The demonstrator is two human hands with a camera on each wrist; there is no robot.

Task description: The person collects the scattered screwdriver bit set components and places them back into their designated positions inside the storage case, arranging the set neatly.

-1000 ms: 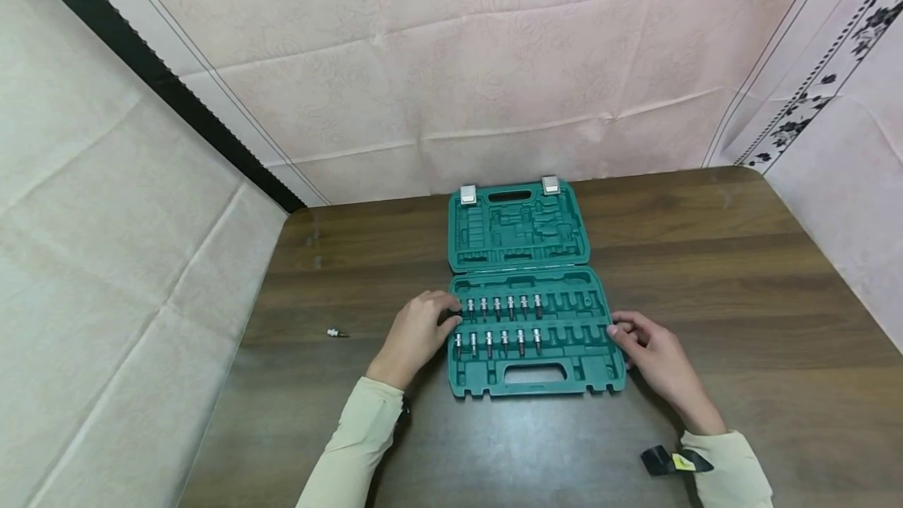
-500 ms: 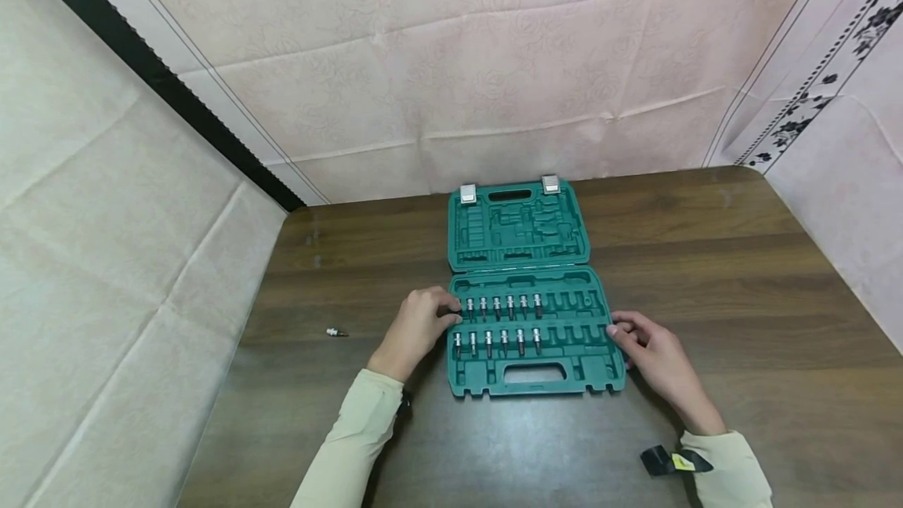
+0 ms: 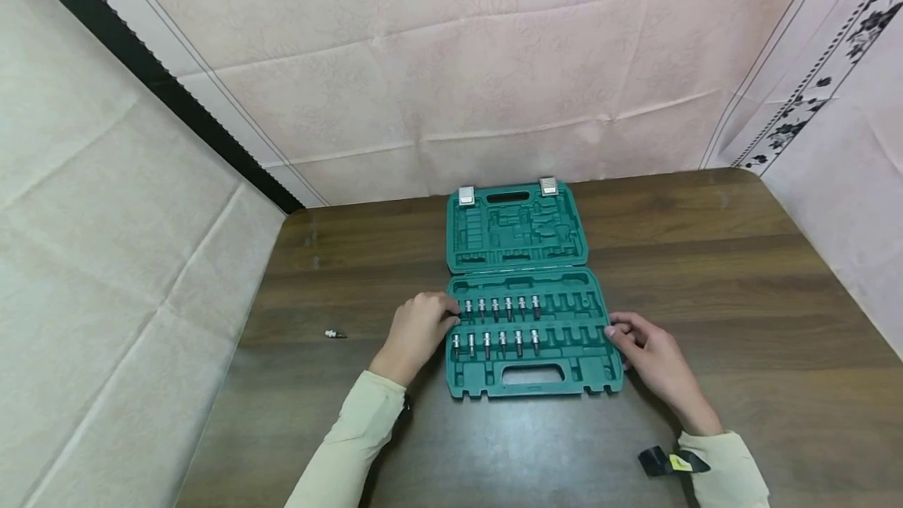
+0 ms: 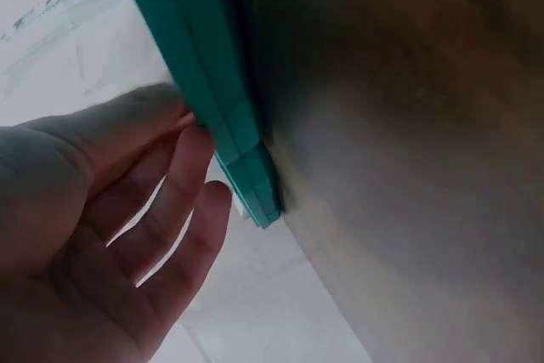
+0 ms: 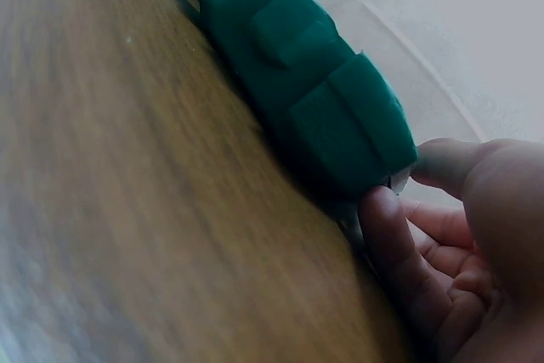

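A green plastic tool case [image 3: 534, 376] lies unfolded on the table, its lid [image 3: 517, 230] laid back on the far side. Two rows of bit sockets [image 3: 509, 309] stand in the left and middle slots of the near half; slots at right hold none. My left hand [image 3: 415, 335] holds the case's left edge between thumb and fingers, and the left wrist view has these fingers [image 4: 194, 155] against the green side wall. At the right edge, my right hand [image 3: 656, 355] pinches the rim, thumb [image 5: 446, 163] above and a finger [image 5: 387, 218] low at the corner.
One loose bit socket [image 3: 335, 334] lies on the wooden table [image 3: 317, 414], left of my left hand. Pale cloth walls [image 3: 494, 85] rise behind and on both sides of the tabletop. A black strap [image 3: 663, 461] with a yellow label is at the right wrist.
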